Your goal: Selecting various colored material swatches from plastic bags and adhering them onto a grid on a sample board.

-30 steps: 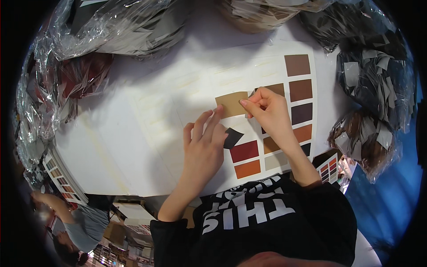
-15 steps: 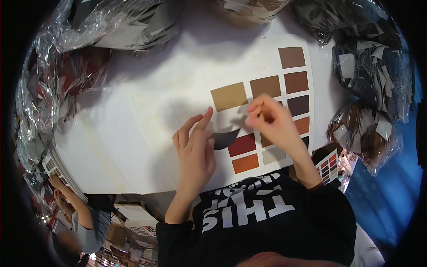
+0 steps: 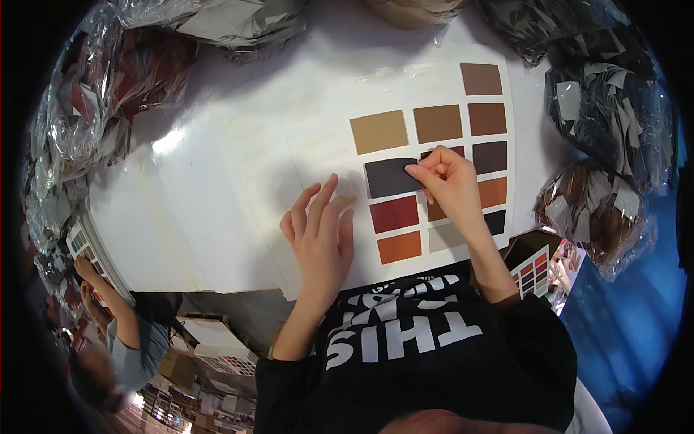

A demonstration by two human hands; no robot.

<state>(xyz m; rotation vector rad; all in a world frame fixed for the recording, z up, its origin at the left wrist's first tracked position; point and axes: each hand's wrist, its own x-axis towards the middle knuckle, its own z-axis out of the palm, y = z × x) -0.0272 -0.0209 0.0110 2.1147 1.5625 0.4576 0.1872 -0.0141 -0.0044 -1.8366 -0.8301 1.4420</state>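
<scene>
A white card sheet (image 3: 318, 155) lies before me with rows of coloured swatches on its right part. My right hand (image 3: 454, 186) pinches the right end of a dark grey swatch (image 3: 387, 179) between thumb and fingers. That swatch lies in the space below a tan swatch (image 3: 379, 132) and above a dark red swatch (image 3: 395, 215); its right end is slightly raised. Just left of it, my left hand (image 3: 318, 231) hovers over the sheet with fingers apart, holding nothing. An orange swatch (image 3: 400, 248) sits nearest me, and a brown swatch (image 3: 437, 124) is beyond my right hand.
Clear plastic bags of cut pieces ring the table: grey (image 3: 238, 29), red (image 3: 144, 72), black (image 3: 596, 108) and brown (image 3: 585, 217). At the far left, a co-worker's arm (image 3: 119, 307) reaches to a stack of swatch cards (image 3: 97, 264). Blue sheeting hangs at right.
The dark grey swatch, curled and hanging near my left fingers before, now lies on the sheet. My right hand has come to its right end and grips it; my left hand has let go.
</scene>
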